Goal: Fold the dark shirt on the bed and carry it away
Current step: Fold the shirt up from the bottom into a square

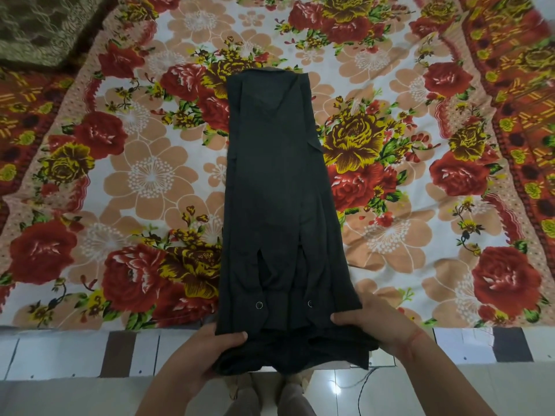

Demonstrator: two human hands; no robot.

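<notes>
The dark shirt point(271, 187) lies lengthwise on the bed, its sides and sleeves folded inward into a long narrow strip, collar at the far end. Two metal snaps show on the sleeve cuffs near the hem. The hem end hangs over the near bed edge. My left hand point(207, 352) pinches the hem's left corner, thumb on top. The hem's right corner is gripped the same way by my right hand point(375, 321).
A floral bedsheet point(120, 181) in red, yellow and peach covers the bed. A dark patterned blanket point(39, 25) sits at the far left corner. Glossy white floor tiles point(450, 391), my feet and a thin black cable show below the bed edge.
</notes>
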